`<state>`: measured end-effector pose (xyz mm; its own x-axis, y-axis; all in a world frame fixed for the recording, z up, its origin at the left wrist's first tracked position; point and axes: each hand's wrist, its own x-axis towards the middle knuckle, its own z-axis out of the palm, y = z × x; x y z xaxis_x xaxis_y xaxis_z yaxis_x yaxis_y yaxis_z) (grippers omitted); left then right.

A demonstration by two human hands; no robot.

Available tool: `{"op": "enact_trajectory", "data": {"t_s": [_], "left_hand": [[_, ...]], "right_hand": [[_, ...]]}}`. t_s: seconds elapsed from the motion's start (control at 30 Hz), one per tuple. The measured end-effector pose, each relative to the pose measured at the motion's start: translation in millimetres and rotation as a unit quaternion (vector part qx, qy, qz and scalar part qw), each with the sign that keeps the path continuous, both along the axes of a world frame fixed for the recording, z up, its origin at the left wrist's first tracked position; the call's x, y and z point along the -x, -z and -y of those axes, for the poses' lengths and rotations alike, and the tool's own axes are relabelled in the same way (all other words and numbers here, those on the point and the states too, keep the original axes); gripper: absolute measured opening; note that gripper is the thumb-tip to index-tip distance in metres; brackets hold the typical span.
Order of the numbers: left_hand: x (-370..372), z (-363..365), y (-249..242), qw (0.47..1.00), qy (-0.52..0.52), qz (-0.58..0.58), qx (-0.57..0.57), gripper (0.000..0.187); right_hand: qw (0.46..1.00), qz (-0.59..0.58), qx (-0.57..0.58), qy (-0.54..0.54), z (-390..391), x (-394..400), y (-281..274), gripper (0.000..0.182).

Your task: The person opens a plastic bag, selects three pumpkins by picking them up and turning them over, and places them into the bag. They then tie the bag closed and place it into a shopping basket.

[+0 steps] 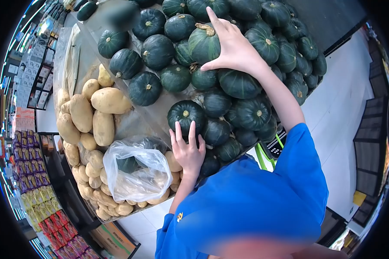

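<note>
A dark green kabocha squash (pixel 186 113) lies at the front of the squash pile. My left hand (pixel 188 151) rests its outstretched fingers against the near side of it. Farther up the pile, my right hand (pixel 235 48) is spread wide, thumb and index finger apart, beside a greener squash with a thick tan stem (pixel 203 46). Its thumb lies along the lower edge of that squash, while the index finger points past the stem. Left of my left hand, an open clear plastic bag (pixel 138 177) sits on the potatoes, with dark green squash showing through it.
Potatoes (pixel 111 101) fill the left side of the stand, next to a clear divider (pixel 112 73). More squashes (pixel 287 56) are heaped at the right. Shelves with packaged goods (pixel 30 151) stand far left. A green-handled cart (pixel 268 151) is partly hidden beside my body.
</note>
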<state>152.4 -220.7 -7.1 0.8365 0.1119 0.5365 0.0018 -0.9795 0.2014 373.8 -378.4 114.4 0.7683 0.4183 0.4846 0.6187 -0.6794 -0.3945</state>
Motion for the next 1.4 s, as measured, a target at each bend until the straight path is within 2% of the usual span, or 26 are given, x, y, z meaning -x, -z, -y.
{"op": "enact_trajectory", "data": {"t_s": [0.13, 0.27, 0.57, 0.63, 0.67, 0.7, 0.73, 0.77, 0.83, 0.87, 0.93, 0.97, 1.03, 1.1, 1.2, 1.27, 1.3, 1.37, 1.4], "left_hand": [[1, -1, 2, 1.000, 0.007, -0.001, 0.006, 0.053], [2, -1, -1, 1.000, 0.019, -0.003, 0.007, 0.056], [4, -5, 0, 1.000, 0.026, -0.004, 0.016, 0.057], [5, -5, -3, 0.997, 0.042, -0.012, 0.063, 0.061], [6, -7, -12, 0.990, 0.065, -0.028, 0.120, 0.064], [7, -13, -21, 0.979, 0.085, -0.043, 0.179, 0.069], [3, -21, -22, 0.939, 0.150, -0.016, 0.308, 0.078], [1, -27, -30, 0.869, 0.204, -0.041, 0.448, 0.091], [3, -27, -57, 0.723, 0.270, -0.035, 0.635, 0.104], [2, -23, -74, 0.724, 0.258, -0.034, 0.639, 0.104], [-1, -8, -105, 0.567, 0.341, 0.002, 0.750, 0.118], [3, -5, -109, 0.576, 0.334, -0.012, 0.746, 0.121], [10, -2, -108, 0.603, 0.278, -0.035, 0.747, 0.123], [13, -4, -100, 0.602, 0.273, -0.037, 0.750, 0.123], [23, -5, -75, 0.588, 0.246, -0.042, 0.769, 0.124], [30, -3, -72, 0.558, 0.221, -0.043, 0.798, 0.122], [23, -2, -70, 0.559, 0.220, -0.040, 0.799, 0.122], [3, -1, -65, 0.607, 0.394, 0.143, 0.675, 0.126], [4, 0, -64, 0.608, 0.391, 0.146, 0.676, 0.126]], "right_hand": [[0.996, -0.032, 0.081, -0.032, 7, -6, -12, 0.120], [0.996, 0.055, 0.065, -0.023, 9, -6, 1, 0.117], [0.999, 0.052, -0.005, -0.011, 1, 26, -5, 0.115], [0.995, 0.094, -0.004, -0.043, -2, 45, -17, 0.114], [0.993, 0.096, -0.015, -0.061, -3, 59, -24, 0.114], [0.986, 0.144, -0.023, -0.084, -6, 69, -29, 0.111], [0.983, 0.149, -0.023, -0.104, -7, 80, -34, 0.109], [0.980, 0.151, -0.024, -0.126, -8, 91, -37, 0.107], [0.968, 0.156, -0.060, -0.189, -11, 109, -37, 0.101], [0.962, 0.149, -0.070, -0.218, -12, 116, -38, 0.099], [0.951, 0.141, -0.088, -0.261, -16, 129, -41, 0.092], [0.950, 0.130, -0.090, -0.268, -16, 134, -40, 0.092], [0.943, 0.137, -0.038, -0.300, -14, 139, -39, 0.127], [0.942, 0.131, -0.058, -0.305, -16, 142, -39, 0.125], [0.943, 0.121, -0.065, -0.304, -14, 147, -43, 0.118], [0.931, 0.109, -0.109, -0.329, -15, 147, -44, 0.101], [0.930, 0.109, -0.109, -0.333, -15, 147, -41, 0.101], [0.918, 0.097, -0.153, -0.353, -16, 148, -35, 0.085], [0.913, 0.074, -0.169, -0.365, -16, 150, -35, 0.078]]}}
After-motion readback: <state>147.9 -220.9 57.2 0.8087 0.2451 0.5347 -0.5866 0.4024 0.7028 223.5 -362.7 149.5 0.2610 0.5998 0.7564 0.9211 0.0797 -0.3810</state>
